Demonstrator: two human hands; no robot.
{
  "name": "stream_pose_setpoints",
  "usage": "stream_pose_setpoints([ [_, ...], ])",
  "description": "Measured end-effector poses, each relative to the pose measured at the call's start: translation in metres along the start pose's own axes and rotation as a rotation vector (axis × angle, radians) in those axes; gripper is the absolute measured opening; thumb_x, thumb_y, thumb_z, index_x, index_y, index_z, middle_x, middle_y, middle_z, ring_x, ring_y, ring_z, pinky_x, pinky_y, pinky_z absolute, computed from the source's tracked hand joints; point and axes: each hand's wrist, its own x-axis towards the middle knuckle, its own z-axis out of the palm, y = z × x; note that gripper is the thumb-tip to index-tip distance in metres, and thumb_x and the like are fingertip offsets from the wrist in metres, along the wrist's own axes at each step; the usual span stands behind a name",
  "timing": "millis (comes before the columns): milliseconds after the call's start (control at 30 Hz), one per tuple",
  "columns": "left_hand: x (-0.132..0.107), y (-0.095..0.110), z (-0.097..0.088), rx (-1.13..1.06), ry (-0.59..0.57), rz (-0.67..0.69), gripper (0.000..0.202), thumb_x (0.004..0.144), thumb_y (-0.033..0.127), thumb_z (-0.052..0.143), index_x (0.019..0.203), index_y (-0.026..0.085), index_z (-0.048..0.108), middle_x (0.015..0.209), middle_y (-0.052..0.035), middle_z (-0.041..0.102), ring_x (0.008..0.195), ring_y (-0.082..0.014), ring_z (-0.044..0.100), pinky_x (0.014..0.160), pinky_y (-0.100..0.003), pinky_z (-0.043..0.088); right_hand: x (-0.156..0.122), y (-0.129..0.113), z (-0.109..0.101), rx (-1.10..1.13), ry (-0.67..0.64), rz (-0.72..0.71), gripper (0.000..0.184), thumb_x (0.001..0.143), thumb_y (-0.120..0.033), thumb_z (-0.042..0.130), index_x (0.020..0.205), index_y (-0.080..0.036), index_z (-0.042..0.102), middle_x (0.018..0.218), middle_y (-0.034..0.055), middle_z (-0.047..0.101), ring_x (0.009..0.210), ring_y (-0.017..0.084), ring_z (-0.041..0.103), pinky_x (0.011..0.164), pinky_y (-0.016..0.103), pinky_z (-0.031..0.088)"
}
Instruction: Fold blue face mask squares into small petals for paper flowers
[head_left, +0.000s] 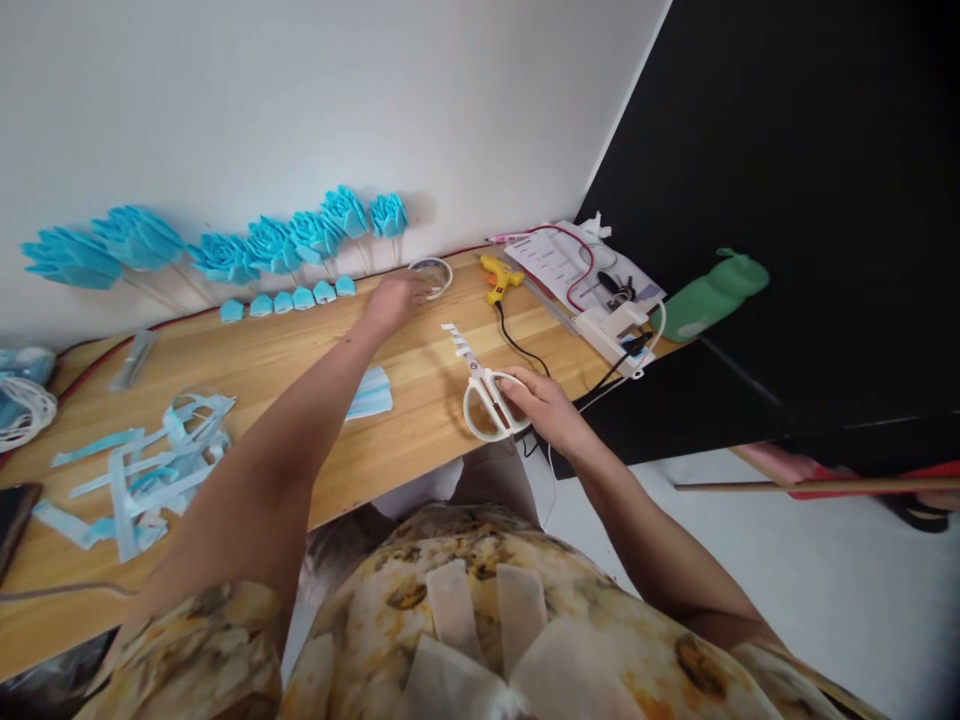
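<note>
My left hand (397,303) reaches across the table to a roll of clear tape (442,280) near the wall, its fingers closed on the left rim. In my right hand (546,408) are white-handled scissors (487,392), gripped by the right handle loop and tilted over the table's front edge. Several short strips of tape (459,342) seem to cling to the blades. Beneath my left forearm lies a light blue pleated piece of fabric (370,394), partly covered by the arm.
Blue flowers on sticks (271,245) lean against the wall, with small blue buds (283,301) before them. Cut strips (150,470) lie left. To the right are a yellow glue gun (498,278), papers (559,262), a power strip (611,335) and a green bottle (712,298).
</note>
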Motion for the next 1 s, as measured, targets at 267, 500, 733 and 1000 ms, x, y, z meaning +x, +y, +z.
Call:
stream_pose_setpoints([
  [267, -0.049, 0.029, -0.061, -0.127, 0.229, -0.039, 0.032, 0.092, 0.037, 0.061, 0.113, 0.019, 0.076, 0.129, -0.0107, 0.072, 0.122, -0.0257, 0.065, 0.109, -0.04, 0.045, 0.029, 0.017, 0.013, -0.254, 0.049, -0.079, 0.034, 0.094, -0.04, 0.054, 0.111, -0.02, 0.076, 0.078, 0.002, 0.075, 0.064, 0.016, 0.065, 0.062, 0.028, 0.05],
  [500, -0.138, 0.042, -0.102, -0.211, 0.19, -0.27, 0.036, 0.09, 0.051, 0.063, 0.109, 0.022, 0.075, 0.12, -0.0054, 0.076, 0.114, -0.028, 0.066, 0.105, -0.045, 0.046, 0.038, -0.002, 0.008, -0.806, 0.201, -0.359, 0.03, 0.097, -0.032, 0.05, 0.104, -0.018, 0.076, 0.112, 0.0125, 0.076, 0.107, 0.029, 0.068, 0.095, 0.044, 0.051],
  [733, -0.18, 0.037, -0.091, -0.124, 0.03, -0.267, 0.034, 0.092, 0.043, 0.055, 0.11, 0.024, 0.076, 0.118, -0.0071, 0.077, 0.104, -0.0237, 0.071, 0.093, -0.036, 0.053, 0.034, -0.021, 0.037, -0.808, 0.071, -0.503, 0.029, 0.097, -0.031, 0.052, 0.116, -0.021, 0.073, 0.117, 0.0098, 0.075, 0.112, 0.028, 0.066, 0.1, 0.044, 0.051],
  [1000, -0.195, 0.034, -0.072, -0.042, -0.075, -0.048, 0.036, 0.094, 0.044, 0.055, 0.115, 0.021, 0.075, 0.129, -0.0103, 0.073, 0.122, -0.0287, 0.065, 0.107, -0.043, 0.047, -0.021, 0.007, 0.042, -0.937, -0.014, -0.419, 0.056, 0.094, -0.044, 0.061, 0.144, -0.02, 0.054, 0.142, 0.0167, 0.061, 0.128, 0.037, 0.056, 0.104, 0.056, 0.048],
])
